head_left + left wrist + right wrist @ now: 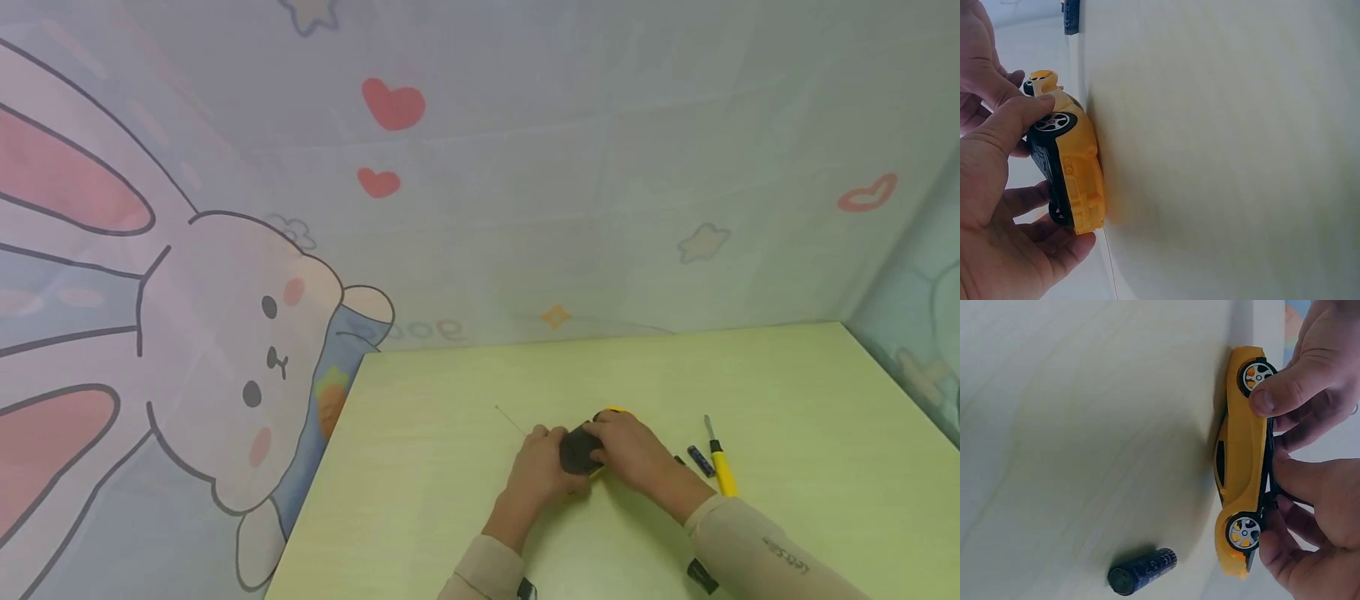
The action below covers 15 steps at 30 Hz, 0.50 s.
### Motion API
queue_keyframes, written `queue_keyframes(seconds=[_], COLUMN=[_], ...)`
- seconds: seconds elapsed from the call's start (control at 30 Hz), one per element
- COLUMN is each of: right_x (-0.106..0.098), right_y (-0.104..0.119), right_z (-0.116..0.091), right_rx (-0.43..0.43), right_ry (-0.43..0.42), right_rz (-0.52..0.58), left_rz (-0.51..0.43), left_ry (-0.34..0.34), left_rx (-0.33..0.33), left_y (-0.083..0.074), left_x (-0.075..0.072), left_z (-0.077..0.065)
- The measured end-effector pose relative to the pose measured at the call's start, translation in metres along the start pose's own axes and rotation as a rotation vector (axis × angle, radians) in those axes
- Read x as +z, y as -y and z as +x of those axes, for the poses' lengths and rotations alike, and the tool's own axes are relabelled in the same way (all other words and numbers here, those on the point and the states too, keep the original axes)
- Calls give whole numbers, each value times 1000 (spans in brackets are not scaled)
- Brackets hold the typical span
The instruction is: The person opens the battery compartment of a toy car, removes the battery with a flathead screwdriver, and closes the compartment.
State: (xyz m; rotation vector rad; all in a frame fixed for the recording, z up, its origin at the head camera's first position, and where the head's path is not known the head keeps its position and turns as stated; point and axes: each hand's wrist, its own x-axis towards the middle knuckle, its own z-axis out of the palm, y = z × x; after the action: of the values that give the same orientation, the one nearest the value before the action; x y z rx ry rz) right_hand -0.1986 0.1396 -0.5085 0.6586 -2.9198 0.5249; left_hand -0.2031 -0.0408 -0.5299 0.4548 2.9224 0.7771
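A yellow toy car [1244, 450] is held upside down low over the table, its black underside [579, 452] facing up in the head view. My left hand [542, 467] grips one end, with the thumb by a silver-spoked wheel [1054, 122] and other fingers around the body. At the other end, my right hand [633, 450] holds the car, its fingertips beside a wheel [1244, 532] and its thumb at the underside. A thin wire [510, 419] runs out past my left fingers. Part of the underside is hidden by the hands.
Right of the hands lie a dark blue battery [701, 461] and a yellow-handled screwdriver [723, 473] on the pale table [420, 433]. A small black object [702, 577] is near my right sleeve, and another dark object [527, 590] by my left sleeve. A printed cloth backdrop [562, 167] stands behind.
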Motion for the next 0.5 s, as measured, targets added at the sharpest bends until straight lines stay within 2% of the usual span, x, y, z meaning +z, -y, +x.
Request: queue_keyframes(seconds=[0.33,0.5], right_x=[4,3], right_y=[-4,-2], right_z=[-2,-2], right_rx=[-47,-45], right_ry=[-77,-58], right_rz=[45,52], left_rz=[3,15], left_ry=[8,5], left_rx=[-1,3], left_y=[1,1], left_x=[-1,-2], left_z=[1,0])
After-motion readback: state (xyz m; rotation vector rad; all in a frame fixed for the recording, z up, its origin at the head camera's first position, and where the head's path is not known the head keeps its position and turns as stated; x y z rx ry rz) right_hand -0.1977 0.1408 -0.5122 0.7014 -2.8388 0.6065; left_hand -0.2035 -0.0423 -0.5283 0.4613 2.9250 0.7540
